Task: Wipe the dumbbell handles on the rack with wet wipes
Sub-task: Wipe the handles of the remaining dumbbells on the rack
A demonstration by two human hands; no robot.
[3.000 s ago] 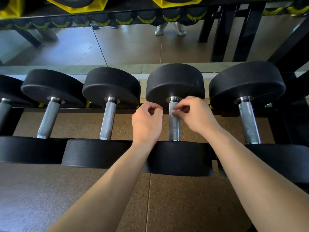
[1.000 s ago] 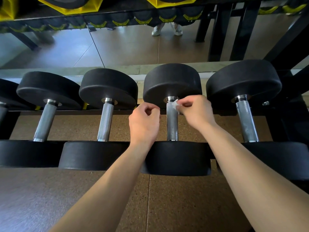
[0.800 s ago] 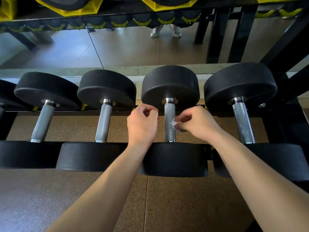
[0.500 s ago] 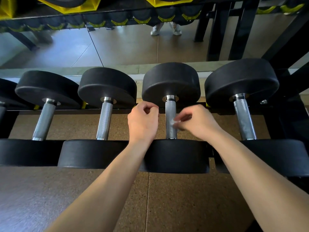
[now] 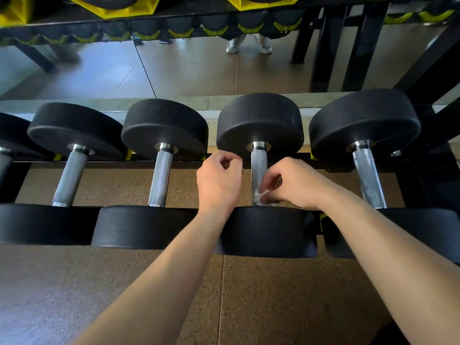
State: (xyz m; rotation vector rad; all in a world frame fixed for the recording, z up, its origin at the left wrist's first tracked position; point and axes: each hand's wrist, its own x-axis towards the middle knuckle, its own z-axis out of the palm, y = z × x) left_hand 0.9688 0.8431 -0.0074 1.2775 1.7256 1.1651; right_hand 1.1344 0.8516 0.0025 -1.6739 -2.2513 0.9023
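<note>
Several black dumbbells with knurled steel handles lie across a black rack [image 5: 410,168]. My right hand [image 5: 293,185] pinches a small white wet wipe [image 5: 261,196] against the lower end of the third dumbbell's handle [image 5: 258,163], just above its near weight head [image 5: 266,230]. My left hand [image 5: 219,180] hovers just left of that handle with its fingers curled into a loose fist; nothing shows in it. The handle's upper part is bare and shiny.
Neighbouring handles stand to the left [image 5: 161,180] and right [image 5: 368,178]. A wall mirror [image 5: 174,70] behind the rack reflects the tiled floor and a person's white shoes [image 5: 249,44]. Brown speckled rubber floor [image 5: 149,282] lies below.
My right hand has slid the wipe down the handle from its top collar to the near end. My left hand has stayed beside the handle.
</note>
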